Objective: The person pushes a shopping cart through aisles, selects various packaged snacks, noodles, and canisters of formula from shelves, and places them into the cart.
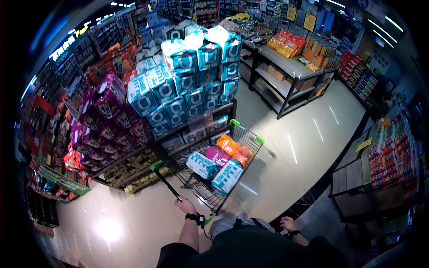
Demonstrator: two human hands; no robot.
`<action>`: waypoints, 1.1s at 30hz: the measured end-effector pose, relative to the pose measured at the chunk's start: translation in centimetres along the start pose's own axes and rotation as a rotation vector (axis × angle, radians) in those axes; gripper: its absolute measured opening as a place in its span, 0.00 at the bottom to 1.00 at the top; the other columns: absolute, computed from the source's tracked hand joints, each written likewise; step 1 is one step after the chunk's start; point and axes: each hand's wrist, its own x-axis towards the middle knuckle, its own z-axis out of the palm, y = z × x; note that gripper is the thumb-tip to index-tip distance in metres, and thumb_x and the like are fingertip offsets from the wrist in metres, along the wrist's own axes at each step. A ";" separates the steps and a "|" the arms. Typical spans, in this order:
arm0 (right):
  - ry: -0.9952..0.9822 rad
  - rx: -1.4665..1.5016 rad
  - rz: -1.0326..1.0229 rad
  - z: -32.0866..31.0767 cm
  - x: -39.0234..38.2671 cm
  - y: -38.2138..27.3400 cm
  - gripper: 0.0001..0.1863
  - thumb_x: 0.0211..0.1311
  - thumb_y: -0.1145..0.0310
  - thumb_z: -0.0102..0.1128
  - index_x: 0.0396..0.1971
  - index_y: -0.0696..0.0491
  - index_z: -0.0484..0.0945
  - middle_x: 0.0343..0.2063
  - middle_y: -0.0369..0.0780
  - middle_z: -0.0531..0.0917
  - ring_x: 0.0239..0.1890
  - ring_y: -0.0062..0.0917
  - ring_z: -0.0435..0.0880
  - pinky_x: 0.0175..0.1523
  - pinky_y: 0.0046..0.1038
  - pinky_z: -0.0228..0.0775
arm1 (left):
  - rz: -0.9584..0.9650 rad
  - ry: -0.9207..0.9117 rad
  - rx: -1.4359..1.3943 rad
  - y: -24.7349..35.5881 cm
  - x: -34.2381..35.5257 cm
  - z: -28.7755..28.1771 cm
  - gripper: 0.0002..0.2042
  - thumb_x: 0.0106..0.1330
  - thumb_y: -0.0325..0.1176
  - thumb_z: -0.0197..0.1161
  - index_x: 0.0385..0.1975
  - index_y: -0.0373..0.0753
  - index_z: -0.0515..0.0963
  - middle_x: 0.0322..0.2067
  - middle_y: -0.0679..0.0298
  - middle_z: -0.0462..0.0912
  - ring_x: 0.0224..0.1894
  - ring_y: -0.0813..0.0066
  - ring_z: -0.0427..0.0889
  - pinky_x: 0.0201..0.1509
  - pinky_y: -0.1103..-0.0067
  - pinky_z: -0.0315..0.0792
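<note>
Left hand (184, 206) closed around black push bar (167, 184) of shopping cart (250, 136), wrist wearing dark watch. Right hand (288, 223) hanging free low by hip, well apart from cart, fingers loosely curled, holding nothing far as I can see. Cart sits on shiny floor just beside shelf stacked with teal packs (196, 76). Inside cart: teal-white packs (227, 176), pink pack (217, 155), orange bags (229, 144).
</note>
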 end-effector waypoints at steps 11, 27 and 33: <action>-0.101 -0.184 -0.687 7.1 5.2 -11.9 0.14 0.66 0.70 0.61 0.48 0.60 0.83 0.35 0.41 0.87 0.35 0.25 0.85 0.43 0.27 0.78 | -0.168 -0.648 -0.303 -2.6 2.3 1.9 0.14 0.81 0.45 0.51 0.41 0.40 0.70 0.31 0.68 0.77 0.34 0.74 0.74 0.43 0.72 0.72; -0.663 -0.340 -0.951 17.3 3.2 -21.1 0.17 0.66 0.65 0.67 0.51 0.60 0.83 0.38 0.41 0.88 0.37 0.23 0.86 0.44 0.27 0.78 | 0.313 -0.977 0.737 -4.7 -6.0 8.3 0.24 0.76 0.54 0.50 0.38 0.34 0.76 0.37 0.51 0.84 0.40 0.59 0.83 0.45 0.64 0.76; -0.735 -0.521 -0.744 15.8 3.0 -18.3 0.34 0.56 0.62 0.71 0.63 0.50 0.71 0.46 0.50 0.86 0.47 0.38 0.87 0.49 0.37 0.78 | 0.393 -1.355 1.419 0.3 -13.6 10.8 0.30 0.76 0.59 0.48 0.48 0.36 0.83 0.36 0.52 0.88 0.39 0.57 0.87 0.47 0.64 0.78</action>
